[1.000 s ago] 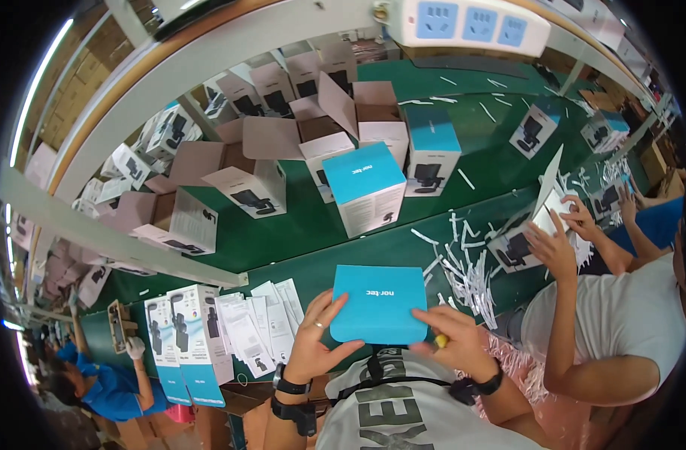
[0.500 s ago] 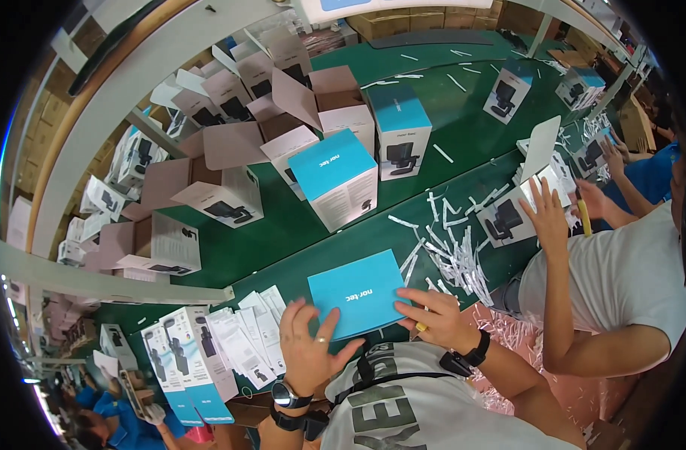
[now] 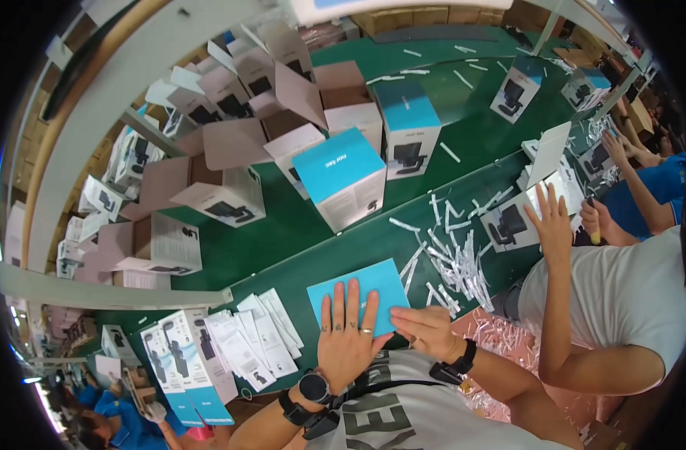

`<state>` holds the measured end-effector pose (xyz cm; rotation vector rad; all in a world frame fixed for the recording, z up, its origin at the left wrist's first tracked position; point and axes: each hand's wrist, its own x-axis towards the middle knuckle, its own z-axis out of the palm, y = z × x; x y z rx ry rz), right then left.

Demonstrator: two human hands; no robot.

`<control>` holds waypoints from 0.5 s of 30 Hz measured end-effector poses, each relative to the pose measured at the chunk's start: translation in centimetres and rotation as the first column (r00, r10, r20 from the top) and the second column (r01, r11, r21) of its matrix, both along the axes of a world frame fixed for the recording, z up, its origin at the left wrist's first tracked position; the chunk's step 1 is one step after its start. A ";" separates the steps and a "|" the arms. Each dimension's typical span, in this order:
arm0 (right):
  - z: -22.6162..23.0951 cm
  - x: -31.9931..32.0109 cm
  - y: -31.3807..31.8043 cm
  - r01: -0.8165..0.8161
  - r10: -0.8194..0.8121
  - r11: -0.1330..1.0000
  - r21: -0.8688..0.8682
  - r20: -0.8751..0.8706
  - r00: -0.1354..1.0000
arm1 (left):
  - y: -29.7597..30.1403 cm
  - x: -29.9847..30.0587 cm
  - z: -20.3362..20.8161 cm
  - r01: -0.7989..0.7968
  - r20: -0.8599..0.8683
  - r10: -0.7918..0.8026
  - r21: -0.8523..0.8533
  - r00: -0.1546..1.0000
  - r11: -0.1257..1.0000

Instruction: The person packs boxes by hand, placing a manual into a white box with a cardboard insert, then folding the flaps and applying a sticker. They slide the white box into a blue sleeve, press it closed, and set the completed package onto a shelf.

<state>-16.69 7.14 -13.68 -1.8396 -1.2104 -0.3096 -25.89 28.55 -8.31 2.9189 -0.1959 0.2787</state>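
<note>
Bright, even light fills my feed.
Fisheye distortion bows the long white beam; my corners go black.

Lt.-blue box, dk.-grn. table

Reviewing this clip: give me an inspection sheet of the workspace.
Surface: green table, edge running diagonally.
Job's things: teal-topped box under the hands; leaflets fanned to its left.
Clutter: white paper strips heaped right of the box; others scattered farther back.
Hands: left hand flat on the box, fingers spread; right hand at its right edge, grip unclear.
Cables: nothing seen on the table.
Surroundings: open cartons beyond; co-worker in white at right.
</note>
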 end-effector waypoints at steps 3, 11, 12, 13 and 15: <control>-0.1 0.0 -0.2 -0.041 0.043 0.999 0.026 -0.083 0.996 | 0.3 1.3 1.2 0.031 0.029 -0.029 -0.054 0.999 0.998; 3.6 5.5 3.5 0.035 -0.022 0.994 0.105 -0.117 0.993 | 7.5 4.3 4.3 0.059 0.025 -0.058 -0.040 0.998 0.997; 3.8 8.3 4.7 0.158 -0.158 0.976 0.148 -0.010 0.987 | 10.1 4.7 5.2 0.019 0.061 -0.019 -0.007 0.998 1.000; 2.9 11.5 5.4 0.281 -0.266 0.942 0.182 -0.102 0.958 | 12.9 5.2 6.0 -0.021 0.097 0.019 0.023 0.995 1.000; 3.2 16.8 7.8 0.451 -0.322 0.876 0.168 -0.491 0.809 | 19.8 6.0 7.4 -0.096 0.063 0.093 0.055 0.994 0.994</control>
